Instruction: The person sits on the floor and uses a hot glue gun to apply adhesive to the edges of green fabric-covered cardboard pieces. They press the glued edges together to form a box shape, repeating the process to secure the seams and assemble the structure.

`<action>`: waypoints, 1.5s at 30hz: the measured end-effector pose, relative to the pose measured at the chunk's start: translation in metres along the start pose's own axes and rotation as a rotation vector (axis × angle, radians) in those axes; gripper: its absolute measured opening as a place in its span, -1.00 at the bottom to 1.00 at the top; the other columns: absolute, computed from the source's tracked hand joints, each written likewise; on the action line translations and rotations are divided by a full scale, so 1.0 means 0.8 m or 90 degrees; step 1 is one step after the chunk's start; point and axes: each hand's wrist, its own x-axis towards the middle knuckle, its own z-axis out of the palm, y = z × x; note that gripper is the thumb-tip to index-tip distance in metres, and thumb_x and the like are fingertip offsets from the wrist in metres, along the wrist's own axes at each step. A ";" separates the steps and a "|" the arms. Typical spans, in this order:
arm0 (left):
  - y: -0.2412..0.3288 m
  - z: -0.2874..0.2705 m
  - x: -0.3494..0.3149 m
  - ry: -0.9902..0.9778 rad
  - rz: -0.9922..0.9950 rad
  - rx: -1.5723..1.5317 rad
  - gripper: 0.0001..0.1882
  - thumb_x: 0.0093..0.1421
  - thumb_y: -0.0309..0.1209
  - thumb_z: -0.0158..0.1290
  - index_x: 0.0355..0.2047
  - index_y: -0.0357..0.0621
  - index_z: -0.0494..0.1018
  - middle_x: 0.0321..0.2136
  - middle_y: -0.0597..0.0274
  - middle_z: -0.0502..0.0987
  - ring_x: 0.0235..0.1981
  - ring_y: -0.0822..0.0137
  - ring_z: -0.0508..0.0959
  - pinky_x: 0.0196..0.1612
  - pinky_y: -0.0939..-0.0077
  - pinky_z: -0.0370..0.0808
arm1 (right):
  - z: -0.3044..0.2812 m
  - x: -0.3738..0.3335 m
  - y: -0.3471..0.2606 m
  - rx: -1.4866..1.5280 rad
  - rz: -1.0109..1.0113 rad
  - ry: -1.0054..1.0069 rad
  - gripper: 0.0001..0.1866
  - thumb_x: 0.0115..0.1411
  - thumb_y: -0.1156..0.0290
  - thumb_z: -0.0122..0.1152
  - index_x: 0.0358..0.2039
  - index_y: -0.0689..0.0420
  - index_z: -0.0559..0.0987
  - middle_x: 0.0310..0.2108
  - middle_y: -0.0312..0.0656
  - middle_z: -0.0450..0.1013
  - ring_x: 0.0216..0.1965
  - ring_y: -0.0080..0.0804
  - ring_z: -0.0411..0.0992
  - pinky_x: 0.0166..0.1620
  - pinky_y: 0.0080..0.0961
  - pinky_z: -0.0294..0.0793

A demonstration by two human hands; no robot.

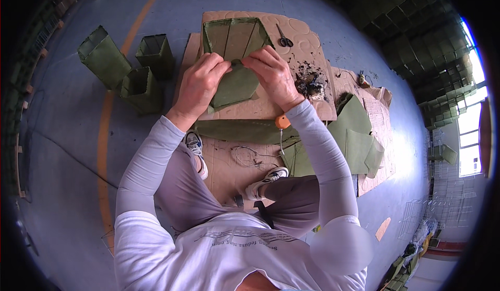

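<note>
A green fabric box (234,89) with stiff flat sides lies tipped on the cardboard-topped work surface (291,25) in front of me, its open inside partly showing. My left hand (202,82) is closed in a pinch on the box's near edge. From the other side my right hand (272,75) pinches the same edge, thumb and fingers pressed together. A small dark bit of the edge shows between my fingertips; what exactly it is I cannot make out. Black-handled scissors (284,40) lie beyond my right hand. Beside that wrist is a heap of small black pieces (311,82).
Several open green boxes (143,90) stand on the floor at left. Folded green fabric panels (349,132) lie on cardboard at right. An orange round object (282,121) with a pale cord hangs near my right forearm. Tall stacks of green boxes (411,35) rise at far right.
</note>
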 end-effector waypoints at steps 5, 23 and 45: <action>-0.004 0.001 0.002 -0.054 -0.056 -0.037 -0.82 0.02 -0.62 0.23 -0.31 -0.30 0.57 -0.39 0.13 0.51 -0.33 0.11 0.57 -0.29 0.29 0.52 | -0.015 0.033 0.002 0.079 0.039 -0.149 -0.82 0.04 0.63 0.31 -0.28 0.25 0.64 -0.32 -0.14 0.51 -0.25 -0.15 0.52 -0.21 -0.29 0.53; 0.001 -0.018 0.016 -0.193 -0.106 -0.107 -0.79 0.11 -0.51 0.23 -0.21 -0.25 0.63 -0.40 0.10 0.49 -0.32 0.09 0.57 -0.24 0.22 0.47 | -0.046 0.018 0.006 0.075 0.131 -0.246 -0.82 0.19 0.46 0.25 -0.22 0.25 0.65 -0.27 -0.03 0.58 -0.23 -0.01 0.55 -0.12 -0.20 0.52; -0.020 -0.016 0.009 -0.158 -0.092 -0.162 -0.89 0.15 -0.56 0.19 -0.34 -0.37 0.53 -0.36 0.07 0.49 -0.28 0.04 0.56 -0.23 0.21 0.47 | -0.010 0.014 -0.002 0.071 0.071 -0.096 -0.85 0.16 0.52 0.29 -0.23 0.22 0.63 -0.34 -0.13 0.53 -0.28 -0.14 0.48 -0.18 -0.27 0.50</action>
